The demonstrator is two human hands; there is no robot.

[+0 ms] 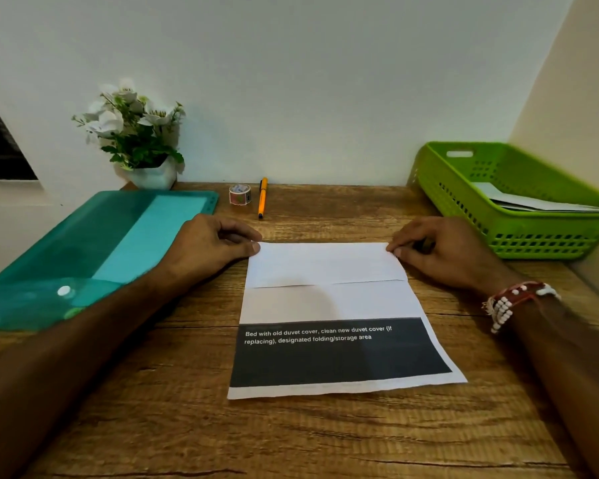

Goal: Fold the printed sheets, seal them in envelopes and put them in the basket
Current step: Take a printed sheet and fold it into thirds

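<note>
A pale, plain wall backs a brown wood-grain counter (325, 444). In the middle of it lies a white printed paper sheet (325, 305), with a dark block of white lettering across its near half. Its far part is folded over towards the near side, and the flap's edge runs straight across the page.

The left hand (215, 243) has its fingers curled, and thumb and forefinger pinch the far left corner of the fold. The right hand (443, 252) pinches the far right corner in much the same way; a red-and-white beaded wristband (512, 302) sits on that wrist.

At the far right stands a lime-green slotted plastic basket (533, 236), just beside the right hand, with white paper envelopes (540, 203) lying inside it. On the left a translucent teal plastic document folder (101, 243) lies flat, and the left forearm crosses its near edge. Near the wall, a small roll of patterned tape (240, 194) stands just beside an orange pen with a black tip (263, 197). A white pot of white artificial flowers (135, 133) stands at the far left.
</note>
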